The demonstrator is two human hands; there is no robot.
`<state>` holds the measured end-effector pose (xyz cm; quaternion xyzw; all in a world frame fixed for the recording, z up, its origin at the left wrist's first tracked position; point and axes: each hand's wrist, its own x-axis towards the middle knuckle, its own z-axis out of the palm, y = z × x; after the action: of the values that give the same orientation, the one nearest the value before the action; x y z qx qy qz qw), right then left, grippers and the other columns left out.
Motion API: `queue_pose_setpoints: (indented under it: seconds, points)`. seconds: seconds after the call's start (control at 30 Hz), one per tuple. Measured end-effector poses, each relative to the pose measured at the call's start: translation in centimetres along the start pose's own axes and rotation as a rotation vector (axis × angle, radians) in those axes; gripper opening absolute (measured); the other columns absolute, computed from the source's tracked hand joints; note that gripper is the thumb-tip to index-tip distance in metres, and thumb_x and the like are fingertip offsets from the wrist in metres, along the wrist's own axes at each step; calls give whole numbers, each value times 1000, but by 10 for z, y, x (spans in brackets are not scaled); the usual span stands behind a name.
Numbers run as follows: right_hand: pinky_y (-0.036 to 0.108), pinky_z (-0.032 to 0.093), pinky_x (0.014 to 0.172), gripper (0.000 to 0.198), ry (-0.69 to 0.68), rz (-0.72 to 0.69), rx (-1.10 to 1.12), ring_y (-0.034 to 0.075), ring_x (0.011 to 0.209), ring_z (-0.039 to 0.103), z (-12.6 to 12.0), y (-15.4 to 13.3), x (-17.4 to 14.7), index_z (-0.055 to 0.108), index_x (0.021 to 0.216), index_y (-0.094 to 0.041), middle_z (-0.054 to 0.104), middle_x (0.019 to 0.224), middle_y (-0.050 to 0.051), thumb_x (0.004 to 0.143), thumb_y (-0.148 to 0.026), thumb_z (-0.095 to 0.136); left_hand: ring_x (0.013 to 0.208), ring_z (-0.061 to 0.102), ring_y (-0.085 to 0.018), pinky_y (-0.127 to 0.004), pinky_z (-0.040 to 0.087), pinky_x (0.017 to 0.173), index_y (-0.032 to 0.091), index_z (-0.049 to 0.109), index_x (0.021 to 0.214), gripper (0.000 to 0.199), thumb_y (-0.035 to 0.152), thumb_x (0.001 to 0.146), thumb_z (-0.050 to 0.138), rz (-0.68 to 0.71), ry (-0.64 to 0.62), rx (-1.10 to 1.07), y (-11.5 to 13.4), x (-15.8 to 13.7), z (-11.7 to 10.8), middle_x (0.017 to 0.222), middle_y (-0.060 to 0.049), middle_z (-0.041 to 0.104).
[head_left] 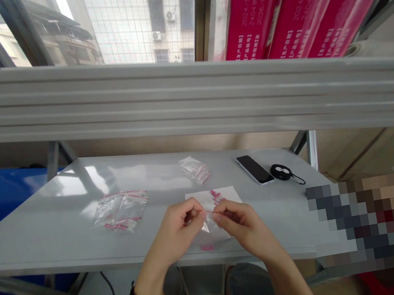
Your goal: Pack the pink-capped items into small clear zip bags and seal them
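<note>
We pinch a little clear zip bag (206, 222) with our left hand (179, 231) and right hand (242, 225) over the worktop (63, 230).

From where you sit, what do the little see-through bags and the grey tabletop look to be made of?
The small clear zip bags look like thin, glossy plastic film: see-through, crinkled, with a red strip along the mouth. The pale grey tabletop seems a smooth, semi-gloss laminate or coated board, since window light reflects softly off it; what lies under that finish cannot be told. Both hands pinch another such bag.
</note>
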<state>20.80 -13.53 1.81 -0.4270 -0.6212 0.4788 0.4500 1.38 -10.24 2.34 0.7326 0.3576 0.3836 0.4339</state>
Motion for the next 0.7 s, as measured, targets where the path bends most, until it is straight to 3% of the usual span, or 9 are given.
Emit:
queue_pose_setpoints:
  seconds: [0.23, 0.7]
  points:
    - [27, 27, 57, 32, 21, 20, 29, 12, 62, 34, -6, -1, -4, 56, 73, -20, 42, 65, -5, 92, -45, 65, 64, 42, -13, -25, 30, 59, 17, 61, 77, 29, 39, 96, 56, 12, -66, -10, 4, 0, -3, 65, 3, 49]
    - [26, 23, 53, 39, 43, 9, 65, 11, 57, 29, -13, -1, -6, 47, 66, -21, 36, 60, -7, 89, -44, 69, 59, 38, -11, -25, 27, 55, 17, 58, 68, 38, 43, 95, 59, 56, -8, 4, 6, -1, -2, 61, 4, 46]
